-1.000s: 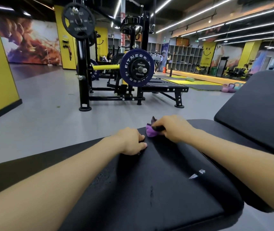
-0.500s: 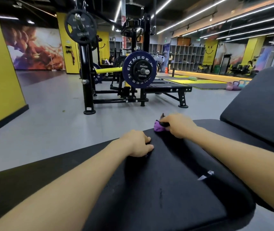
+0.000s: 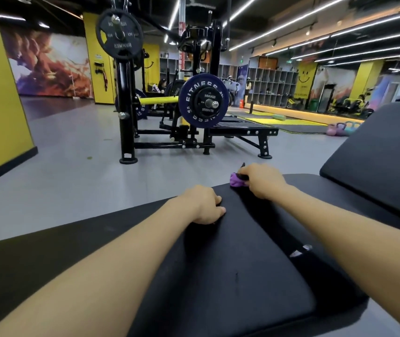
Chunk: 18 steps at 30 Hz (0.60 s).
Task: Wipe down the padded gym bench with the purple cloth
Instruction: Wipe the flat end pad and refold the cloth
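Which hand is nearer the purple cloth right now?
The right. The right hand grips the purple cloth at the bench pad's far edge; the left hand rests on the pad apart from it, nearer the camera and further left.

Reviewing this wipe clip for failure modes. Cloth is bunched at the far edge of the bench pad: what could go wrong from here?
1. The purple cloth is balled under the right hand, so little of it touches the bench pad; the wipe may leave streaks.
2. It sits at the pad's far edge and could slip off to the floor.
3. The left hand rests on the pad and may smear it.
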Available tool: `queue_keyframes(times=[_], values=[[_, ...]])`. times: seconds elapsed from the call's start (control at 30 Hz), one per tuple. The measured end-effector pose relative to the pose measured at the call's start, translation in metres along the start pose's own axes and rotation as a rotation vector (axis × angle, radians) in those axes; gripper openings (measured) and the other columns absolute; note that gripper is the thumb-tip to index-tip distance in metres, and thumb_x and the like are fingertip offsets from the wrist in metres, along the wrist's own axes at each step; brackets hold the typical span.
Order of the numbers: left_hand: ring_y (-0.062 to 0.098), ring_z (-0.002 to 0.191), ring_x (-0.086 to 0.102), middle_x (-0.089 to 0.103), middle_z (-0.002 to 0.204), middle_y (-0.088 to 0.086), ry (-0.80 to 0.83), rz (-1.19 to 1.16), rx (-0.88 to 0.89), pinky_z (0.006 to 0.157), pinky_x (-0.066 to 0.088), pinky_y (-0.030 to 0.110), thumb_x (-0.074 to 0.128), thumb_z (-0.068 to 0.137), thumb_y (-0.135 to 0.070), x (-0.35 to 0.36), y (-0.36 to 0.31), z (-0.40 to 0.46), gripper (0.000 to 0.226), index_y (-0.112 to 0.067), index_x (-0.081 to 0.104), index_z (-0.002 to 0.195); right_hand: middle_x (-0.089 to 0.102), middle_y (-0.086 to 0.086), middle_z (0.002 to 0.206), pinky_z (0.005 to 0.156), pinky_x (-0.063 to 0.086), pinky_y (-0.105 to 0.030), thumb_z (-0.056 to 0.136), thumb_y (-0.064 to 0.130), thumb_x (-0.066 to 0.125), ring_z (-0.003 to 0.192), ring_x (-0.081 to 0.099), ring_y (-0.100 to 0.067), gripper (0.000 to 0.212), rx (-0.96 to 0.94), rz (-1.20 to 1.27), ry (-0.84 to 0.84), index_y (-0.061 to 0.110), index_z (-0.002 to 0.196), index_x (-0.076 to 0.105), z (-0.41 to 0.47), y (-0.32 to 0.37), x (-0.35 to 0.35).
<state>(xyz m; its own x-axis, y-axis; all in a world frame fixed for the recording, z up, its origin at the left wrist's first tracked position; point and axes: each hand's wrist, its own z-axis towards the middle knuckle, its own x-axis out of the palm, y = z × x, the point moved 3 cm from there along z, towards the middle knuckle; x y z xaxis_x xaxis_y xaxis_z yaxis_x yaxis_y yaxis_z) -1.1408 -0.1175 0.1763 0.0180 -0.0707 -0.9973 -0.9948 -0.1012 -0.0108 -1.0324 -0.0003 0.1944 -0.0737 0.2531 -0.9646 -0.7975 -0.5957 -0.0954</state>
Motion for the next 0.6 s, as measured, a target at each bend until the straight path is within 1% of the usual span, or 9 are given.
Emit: queue_keyframes(times=[0.07,0.13,0.17,0.23,0.3,0.33,0.43,0.5,0.6], values=[[0.026,0.133,0.037,0.039,0.147,0.005,0.009,0.0,0.006,0.108,0.034,0.033,0.032,0.099,-0.042,-0.002,0.0,-0.002,0.05,-0.02,0.037,0.144,0.062,-0.006,0.109,0.069,0.041,-0.03,0.089,0.009,0.05,0.098,0.056,-0.031,0.027,-0.085,0.007,0.009,0.023,0.109,0.06,-0.015,0.002,-0.003],[0.024,0.136,0.034,0.036,0.15,0.002,0.028,-0.034,0.01,0.11,0.031,0.031,0.033,0.1,-0.041,-0.002,0.003,-0.006,0.05,-0.022,0.033,0.146,0.064,-0.002,0.111,0.078,0.048,-0.035,0.088,0.012,0.053,0.1,0.057,-0.029,0.033,-0.153,0.06,0.032,0.03,0.115,0.06,-0.027,-0.004,-0.005],[0.022,0.138,0.032,0.034,0.151,0.0,0.038,-0.061,0.005,0.111,0.029,0.031,0.034,0.1,-0.04,-0.002,0.007,-0.008,0.049,-0.023,0.032,0.146,0.064,-0.001,0.11,0.08,0.05,-0.038,0.089,0.015,0.055,0.1,0.057,-0.028,0.032,-0.16,0.086,0.042,0.033,0.115,0.06,-0.03,-0.009,-0.006],[0.023,0.137,0.033,0.035,0.15,0.0,0.041,-0.095,-0.021,0.112,0.029,0.032,0.036,0.1,-0.035,-0.001,0.021,-0.016,0.047,-0.021,0.034,0.145,0.064,-0.001,0.108,0.079,0.051,-0.04,0.091,0.021,0.054,0.097,0.058,-0.027,0.028,-0.122,0.089,0.049,0.035,0.115,0.058,-0.031,-0.017,-0.006],[0.024,0.135,0.036,0.037,0.149,0.001,0.035,-0.08,-0.064,0.111,0.031,0.035,0.037,0.1,-0.033,0.004,0.041,-0.027,0.046,-0.019,0.035,0.144,0.063,-0.002,0.11,0.076,0.051,-0.037,0.094,0.023,0.05,0.097,0.058,-0.028,0.025,-0.044,0.073,0.032,0.034,0.115,0.058,-0.026,-0.018,-0.005],[0.024,0.136,0.035,0.035,0.15,0.001,0.044,-0.066,-0.082,0.111,0.03,0.035,0.036,0.1,-0.033,0.008,0.05,-0.034,0.047,-0.019,0.033,0.145,0.062,-0.003,0.113,0.075,0.05,-0.035,0.095,0.022,0.048,0.1,0.058,-0.028,0.025,0.008,0.076,0.022,0.032,0.116,0.058,-0.023,-0.016,-0.005],[0.02,0.143,0.022,0.017,0.157,-0.001,0.081,-0.055,-0.082,0.116,0.02,0.032,0.027,0.103,-0.032,0.021,0.061,-0.05,0.05,-0.02,0.018,0.15,0.06,-0.007,0.116,0.07,0.041,-0.03,0.093,0.012,0.046,0.103,0.057,-0.03,0.024,0.128,0.011,-0.003,0.021,0.112,0.058,-0.018,0.001,-0.006],[0.022,0.142,0.024,0.016,0.157,0.0,0.07,-0.031,-0.066,0.115,0.023,0.034,0.024,0.103,-0.03,0.023,0.061,-0.05,0.05,-0.018,0.015,0.151,0.06,-0.009,0.115,0.07,0.035,-0.029,0.091,0.009,0.046,0.105,0.056,-0.03,0.026,0.084,-0.048,-0.019,0.018,0.112,0.059,-0.016,0.031,-0.007],[0.024,0.142,0.024,0.013,0.158,0.001,0.087,-0.018,-0.07,0.114,0.024,0.035,0.023,0.103,-0.031,0.022,0.061,-0.045,0.05,-0.018,0.013,0.151,0.061,-0.008,0.114,0.073,0.034,-0.031,0.09,0.009,0.047,0.104,0.056,-0.03,0.028,-0.123,-0.022,0.005,0.018,0.113,0.061,-0.02,0.095,-0.005]])
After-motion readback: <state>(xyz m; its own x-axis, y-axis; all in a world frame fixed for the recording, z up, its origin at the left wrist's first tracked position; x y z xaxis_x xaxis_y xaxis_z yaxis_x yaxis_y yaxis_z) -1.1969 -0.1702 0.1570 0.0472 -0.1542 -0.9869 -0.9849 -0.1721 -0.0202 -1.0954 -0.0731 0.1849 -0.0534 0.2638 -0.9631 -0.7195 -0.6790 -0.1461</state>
